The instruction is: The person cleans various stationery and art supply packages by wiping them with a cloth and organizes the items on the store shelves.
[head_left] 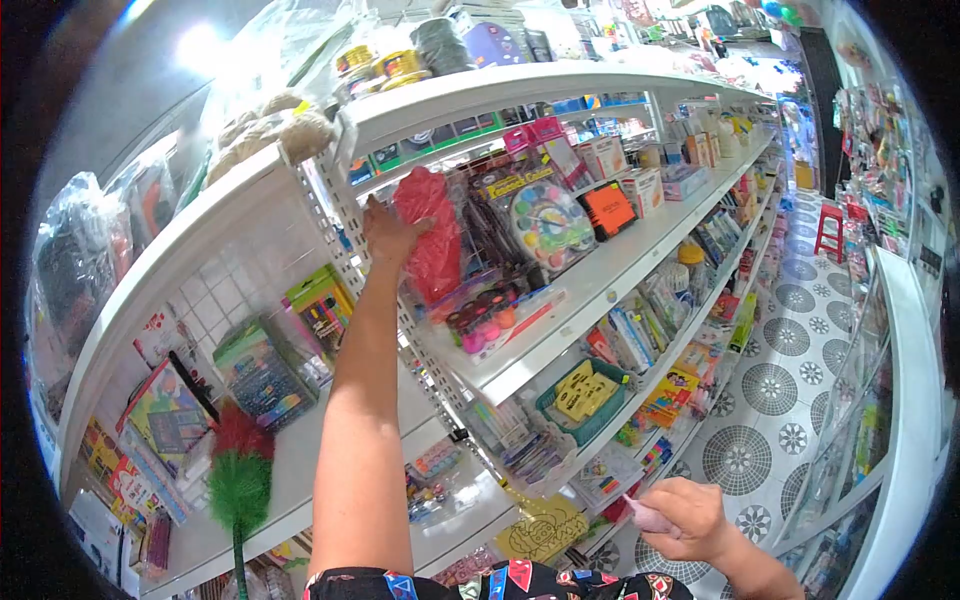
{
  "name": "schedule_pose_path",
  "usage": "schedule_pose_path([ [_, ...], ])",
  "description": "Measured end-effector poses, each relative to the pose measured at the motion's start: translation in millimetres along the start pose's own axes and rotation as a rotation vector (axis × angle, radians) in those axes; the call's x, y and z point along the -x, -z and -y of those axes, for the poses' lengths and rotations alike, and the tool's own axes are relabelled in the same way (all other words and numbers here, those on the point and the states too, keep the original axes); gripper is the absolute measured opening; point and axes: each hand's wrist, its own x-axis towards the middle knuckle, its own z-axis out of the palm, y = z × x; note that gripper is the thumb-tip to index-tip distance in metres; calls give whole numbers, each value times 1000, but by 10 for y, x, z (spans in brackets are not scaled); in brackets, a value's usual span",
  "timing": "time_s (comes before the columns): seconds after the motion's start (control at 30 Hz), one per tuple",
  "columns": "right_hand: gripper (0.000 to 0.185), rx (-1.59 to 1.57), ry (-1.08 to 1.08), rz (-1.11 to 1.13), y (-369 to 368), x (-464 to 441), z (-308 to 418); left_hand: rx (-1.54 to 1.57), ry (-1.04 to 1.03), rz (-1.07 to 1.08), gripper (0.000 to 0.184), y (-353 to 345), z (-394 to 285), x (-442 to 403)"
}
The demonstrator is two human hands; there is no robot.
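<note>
My left hand (393, 234) reaches up to a shelf and grips the left edge of a red plastic-wrapped package (432, 240), thumb across its front. What is inside the package I cannot make out. Beside it stand dark packs and a round paint palette (550, 222) in clear wrapping. Below the package lie pink and dark round items (487, 318) in a clear pack. Low on the right, my right hand (685, 518) is closed around a bunched pale pink cloth (652, 516), whose end pokes out past the fingers.
White shelves (590, 300) of stationery run back along an aisle. A green and red duster (240, 470) leans at the lower left. A green basket (575, 432) holds yellow packs. A red stool (829, 232) stands on the patterned floor (745, 455), with another shelf unit (915, 340) to the right.
</note>
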Motion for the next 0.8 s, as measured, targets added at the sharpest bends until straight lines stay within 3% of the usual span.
schedule_pose_path([
  [0.1, 37, 30, -105, -15, 124, 167, -76, 113, 49, -84, 129, -66, -48, 68],
  [0.23, 35, 43, -165, -14, 171, 283, -174, -20, 98, -282, 124, -163, -116, 151],
  [0.37, 34, 46, -198, -20, 190, 304, -218, 61, 154, -220, 116, -206, -74, 105],
  [0.43, 34, 44, -206, -26, 162, 327, -254, -4, 9, -343, 108, -354, 99, 46],
  [0.53, 34, 44, -213, -10, 147, 329, -275, 73, 193, -2, 83, -123, 56, 111],
  [0.63, 33, 27, -227, 8, 136, 323, -284, 47, 95, -26, 64, -118, 105, 161],
  [0.8, 34, 20, -221, 53, 95, 357, -319, 283, 88, -234, 50, -142, 187, 290],
])
